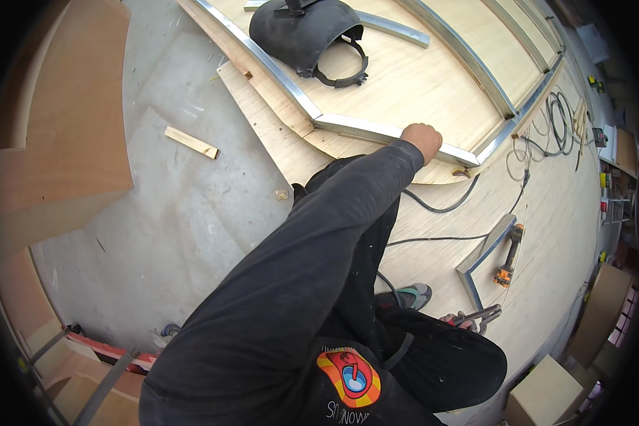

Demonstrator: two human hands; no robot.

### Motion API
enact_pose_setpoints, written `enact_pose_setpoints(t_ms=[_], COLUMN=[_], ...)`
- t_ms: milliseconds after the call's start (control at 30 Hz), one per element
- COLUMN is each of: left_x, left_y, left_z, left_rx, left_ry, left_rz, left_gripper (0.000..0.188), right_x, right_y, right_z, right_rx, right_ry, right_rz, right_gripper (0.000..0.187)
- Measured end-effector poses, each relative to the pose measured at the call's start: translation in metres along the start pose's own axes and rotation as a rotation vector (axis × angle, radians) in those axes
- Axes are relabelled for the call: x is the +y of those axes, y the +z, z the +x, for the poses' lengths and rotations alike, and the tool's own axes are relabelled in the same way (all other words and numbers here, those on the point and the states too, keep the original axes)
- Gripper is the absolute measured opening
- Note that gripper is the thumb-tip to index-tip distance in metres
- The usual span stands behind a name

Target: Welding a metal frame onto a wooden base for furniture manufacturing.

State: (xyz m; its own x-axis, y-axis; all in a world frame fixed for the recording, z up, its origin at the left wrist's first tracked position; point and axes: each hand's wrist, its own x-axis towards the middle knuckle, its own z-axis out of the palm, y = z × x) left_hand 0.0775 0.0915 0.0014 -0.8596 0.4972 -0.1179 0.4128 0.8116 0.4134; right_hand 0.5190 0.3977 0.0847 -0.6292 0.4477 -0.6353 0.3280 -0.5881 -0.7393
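Note:
My left arm, in a dark sleeve, stretches out to a pale plywood sheet. The left hand (424,140) is closed over a short silvery metal tube (362,128) at the near end of a frame; its fingertips are hidden. Longer tubes (504,142) join this piece at angled corners. Low on the right, my right hand (461,321) shows only partly past my dark-clad knee. Its fingers are around the handles of locking C-clamp pliers (484,315), whose open jaws point right, touching nothing I can see.
A black welding helmet (302,35) lies on the plywood inside the frame. An orange and black cordless power tool (508,259) rests beside a bent metal piece (479,259). Black cable (444,210) crosses the floor. A wood offcut (192,142) and a curved plywood form (71,128) are left.

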Motion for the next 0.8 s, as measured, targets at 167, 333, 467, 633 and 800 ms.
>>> enact_pose_setpoints(t_ms=[167,333,467,633,800], left_x=[0.001,-0.001,0.006,0.011,0.016], left_y=[0.003,0.009,0.002,0.003,-0.002], left_z=[0.001,0.003,-0.006,-0.008,-0.009], left_rx=[0.072,0.131,0.071,0.046,0.016], left_ry=[-0.004,-0.007,-0.033,-0.048,-0.083], left_rz=[-0.098,-0.051,-0.026,-0.014,0.056], left_gripper=[0.016,0.016,0.014,0.022,0.031], right_x=[-0.025,-0.033,-0.022,-0.027,-0.055], right_y=[0.004,0.022,0.047,0.057,0.095], right_z=[-0.009,0.003,0.027,0.041,0.073], right_rx=[0.074,0.104,0.104,0.111,0.175], right_ry=[0.031,-0.017,-0.078,-0.101,-0.683], right_rz=[-0.063,-0.022,0.098,0.194,-0.333], right_gripper=[0.051,0.049,0.049,0.048,0.04])
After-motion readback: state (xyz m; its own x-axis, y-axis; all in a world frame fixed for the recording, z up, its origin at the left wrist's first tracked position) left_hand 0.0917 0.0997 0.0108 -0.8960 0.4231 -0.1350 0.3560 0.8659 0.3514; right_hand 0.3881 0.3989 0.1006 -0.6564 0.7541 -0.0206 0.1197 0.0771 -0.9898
